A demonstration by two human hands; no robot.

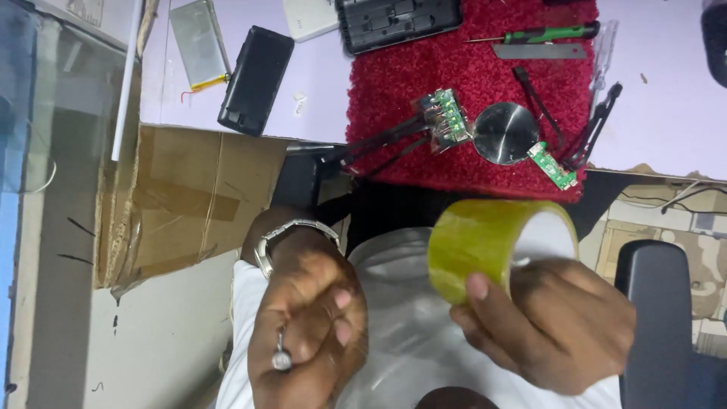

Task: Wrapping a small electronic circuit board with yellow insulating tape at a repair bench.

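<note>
My right hand (560, 333) grips a wide roll of yellowish clear tape (477, 242) in front of my white shirt, thumb pressed on its outer face. My left hand (303, 326), with a silver watch (291, 231) on the wrist and a ring (282, 360), is closed to the left of the roll. Its fingertips pinch together, seemingly on the tape's loose end. A glossy clear strip (397, 333) appears to stretch between the two hands.
On the desk beyond lies a red mat (424, 83) with a green circuit board (447, 117), a round metal disc (505, 133), a smaller board (553, 165), a green-handled screwdriver (553, 34) and black tweezers (598, 121). A black power bank (256, 79) and cardboard (189, 197) lie left.
</note>
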